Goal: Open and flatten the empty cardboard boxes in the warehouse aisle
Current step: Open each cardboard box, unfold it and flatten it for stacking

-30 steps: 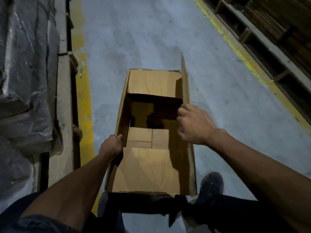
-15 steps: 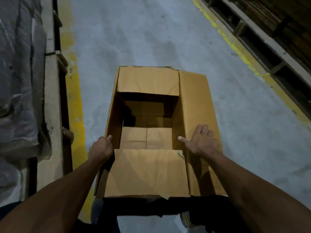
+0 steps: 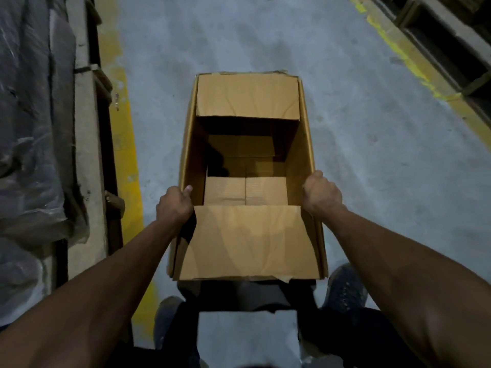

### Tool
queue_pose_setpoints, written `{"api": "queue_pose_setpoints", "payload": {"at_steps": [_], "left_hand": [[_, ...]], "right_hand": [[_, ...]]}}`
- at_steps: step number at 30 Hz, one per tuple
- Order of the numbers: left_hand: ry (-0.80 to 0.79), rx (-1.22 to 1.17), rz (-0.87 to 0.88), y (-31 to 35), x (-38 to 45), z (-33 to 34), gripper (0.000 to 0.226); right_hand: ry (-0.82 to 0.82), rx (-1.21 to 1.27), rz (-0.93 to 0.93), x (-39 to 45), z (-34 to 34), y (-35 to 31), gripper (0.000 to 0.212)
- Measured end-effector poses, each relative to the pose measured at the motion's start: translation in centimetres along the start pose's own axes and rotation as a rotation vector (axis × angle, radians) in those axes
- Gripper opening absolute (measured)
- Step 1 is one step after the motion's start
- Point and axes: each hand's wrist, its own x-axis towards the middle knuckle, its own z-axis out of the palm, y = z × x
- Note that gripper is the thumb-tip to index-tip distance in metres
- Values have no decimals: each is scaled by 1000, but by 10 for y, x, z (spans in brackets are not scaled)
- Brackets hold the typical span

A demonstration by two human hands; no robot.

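at frame centre, the left hand (image 3: 174, 205) and right hand (image 3: 321, 195) each curl over a long side wall of the open cardboard box (image 3: 247, 235) on the aisle floor (image 3: 239, 35). empty and creased, it likely feels light and bendy; the side rims suit gripping.

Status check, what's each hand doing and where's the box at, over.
Left hand grips the box left wall. Right hand grips its right wall. Box upright on floor, end flaps folded in, not yet flattened. Nothing in the way.
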Motion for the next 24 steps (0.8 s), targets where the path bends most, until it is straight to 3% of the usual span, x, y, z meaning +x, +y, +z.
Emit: {"api": "queue_pose_setpoints", "payload": {"at_steps": [2,5,8,11,17,21,24], "left_hand": [[1,82,68,3,-9,-4,37],[51,288,388,11,-31,-11,57],[-147,405,613,27,-42,-8,52],[-410,296,501,38,-48,-9,40],[-450,163,510,50,-54,-44,24],[-677,180,537,70,-67,-90,53],[-820,231,436,80,-84,-109,62]], "right_hand": [[22,-7,-8,0,-1,1,25],[37,58,14,-3,-8,7,37],[-4,229,97,-12,-12,17,44],[-62,395,150,-22,-5,27,44],[-163,553,191,-37,-12,34,62],[-274,735,226,-39,-21,41,50],[-348,568,160,-47,-22,40,41]]}}
